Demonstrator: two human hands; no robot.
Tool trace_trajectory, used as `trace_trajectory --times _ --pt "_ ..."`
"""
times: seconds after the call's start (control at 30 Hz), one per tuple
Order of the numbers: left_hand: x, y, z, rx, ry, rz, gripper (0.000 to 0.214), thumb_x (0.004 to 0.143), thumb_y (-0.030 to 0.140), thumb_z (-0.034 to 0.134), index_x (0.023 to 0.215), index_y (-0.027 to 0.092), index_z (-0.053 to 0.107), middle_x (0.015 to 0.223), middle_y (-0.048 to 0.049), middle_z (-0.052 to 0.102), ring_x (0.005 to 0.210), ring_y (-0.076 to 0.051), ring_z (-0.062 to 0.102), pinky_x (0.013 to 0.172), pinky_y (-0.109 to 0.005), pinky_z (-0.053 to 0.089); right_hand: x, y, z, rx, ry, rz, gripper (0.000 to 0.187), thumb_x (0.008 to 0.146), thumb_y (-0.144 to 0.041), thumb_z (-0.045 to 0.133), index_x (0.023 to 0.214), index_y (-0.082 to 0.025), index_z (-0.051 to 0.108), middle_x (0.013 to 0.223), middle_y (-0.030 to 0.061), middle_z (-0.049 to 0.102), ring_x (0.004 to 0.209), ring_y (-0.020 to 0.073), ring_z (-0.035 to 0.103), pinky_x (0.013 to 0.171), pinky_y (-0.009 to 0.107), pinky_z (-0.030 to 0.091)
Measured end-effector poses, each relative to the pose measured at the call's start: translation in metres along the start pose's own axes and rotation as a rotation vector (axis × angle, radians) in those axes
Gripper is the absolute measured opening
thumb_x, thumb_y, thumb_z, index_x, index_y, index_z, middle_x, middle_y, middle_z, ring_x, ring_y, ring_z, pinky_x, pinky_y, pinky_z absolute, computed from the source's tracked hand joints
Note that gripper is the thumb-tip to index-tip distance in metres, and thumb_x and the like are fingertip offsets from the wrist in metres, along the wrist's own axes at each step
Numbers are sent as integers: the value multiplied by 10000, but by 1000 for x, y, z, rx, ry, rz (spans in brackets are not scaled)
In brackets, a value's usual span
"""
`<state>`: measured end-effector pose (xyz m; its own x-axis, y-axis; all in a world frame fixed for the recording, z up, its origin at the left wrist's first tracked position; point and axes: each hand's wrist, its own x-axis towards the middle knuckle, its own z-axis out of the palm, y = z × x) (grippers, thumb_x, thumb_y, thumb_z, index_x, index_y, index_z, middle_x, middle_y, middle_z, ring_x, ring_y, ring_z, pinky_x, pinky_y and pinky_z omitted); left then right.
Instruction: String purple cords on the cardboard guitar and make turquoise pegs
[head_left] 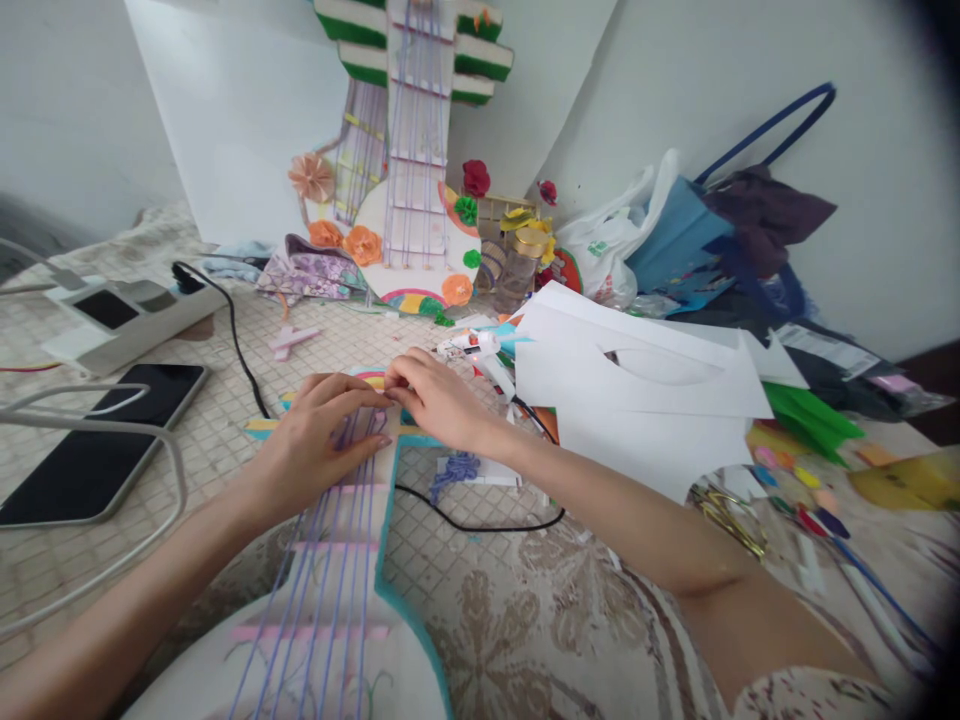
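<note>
A handmade toy guitar (416,655) lies in front of me, with white faces, a turquoise edge, pink frets and purple yarn strings (319,545) along its neck. My left hand (319,435) rests across the strings near the top of the neck, fingers stretched out and thumb apart. At the headstock, its fingertips meet those of my right hand (427,398). The right fingers are pinched together there; whatever lies between them is too small or hidden to make out. Colored stripes (370,378) show on the headstock just beyond the hands.
Behind stands a decorated toy guitar (420,215) with paper flowers. A glue gun (480,350) and its black cord lie beside white paper sheets (637,370). Purple yarn (455,472) lies right of the neck. A phone (105,440) and power strip (127,320) are at left.
</note>
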<state>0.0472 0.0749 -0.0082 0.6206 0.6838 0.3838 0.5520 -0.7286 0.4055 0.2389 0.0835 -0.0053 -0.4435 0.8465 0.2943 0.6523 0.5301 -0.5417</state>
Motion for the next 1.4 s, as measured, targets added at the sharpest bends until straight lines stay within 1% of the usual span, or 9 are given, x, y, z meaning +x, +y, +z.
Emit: trace_trajectory --times 0.13,0.3,0.43,0.5,0.63,0.77,0.9,1.13,1.4 --pt "0 0 0 5 -6 16 244 864 394 554 1054 254 616 1066 -46 596 1066 -252 493 920 -406 413 0 -2 -1 45 15 -24 113 902 -102 452 841 -168 521 923 35 524 919 151 496 800 267 407" --pt "0 -2 0 8 -5 73 240 875 364 558 1054 222 630 1064 -46 629 1063 -235 508 941 -403 402 1 -1 3 81 22 -26 105 888 -99 468 837 -168 528 929 39 542 908 154 509 796 273 419" --pt "-2 -5 2 18 28 54 276 860 370 577 1063 191 634 1048 -67 631 1040 -239 516 916 -397 425 -6 -9 2 110 131 1 89 882 -116 472 862 -161 546 926 47 567 896 147 525 790 263 424" --pt "-2 -5 3 27 42 40 287 857 367 581 1071 183 632 1037 -74 626 1026 -238 518 896 -387 437 -12 -15 0 135 143 57 107 889 -135 463 882 -154 569 862 33 589 803 131 537 741 251 422" --pt "-3 -4 4 20 57 22 299 853 387 585 1078 196 633 1014 -66 626 1014 -238 526 889 -387 437 -21 -20 -3 225 44 261 168 883 -138 458 882 -144 626 643 -22 576 560 83 491 585 215 378" --pt "-2 -3 4 14 72 -5 303 838 410 601 1059 207 633 1020 -60 627 1021 -240 531 899 -391 436 -21 -13 -2 372 -49 376 207 868 -118 437 871 -139 643 561 -44 562 427 44 442 483 185 346" --pt "-2 -3 4 13 71 -16 296 827 420 612 1030 207 637 1000 -58 631 1012 -240 535 890 -390 440 -21 -8 1 530 -153 406 235 873 -110 402 908 -141 632 537 -61 548 332 23 397 381 162 313" --pt "-4 -4 4 27 86 -16 289 829 409 612 1041 213 630 993 -54 631 1001 -237 537 886 -394 437 -20 -8 5 588 -152 388 228 875 -109 409 930 -143 628 540 -65 547 324 16 399 353 144 328" --pt "-5 -2 2 58 108 -9 292 819 399 633 1044 214 631 998 -60 623 1014 -246 527 895 -400 439 -21 -13 3 587 -158 407 262 892 -100 408 1032 -128 628 535 -75 528 335 15 400 375 147 337"
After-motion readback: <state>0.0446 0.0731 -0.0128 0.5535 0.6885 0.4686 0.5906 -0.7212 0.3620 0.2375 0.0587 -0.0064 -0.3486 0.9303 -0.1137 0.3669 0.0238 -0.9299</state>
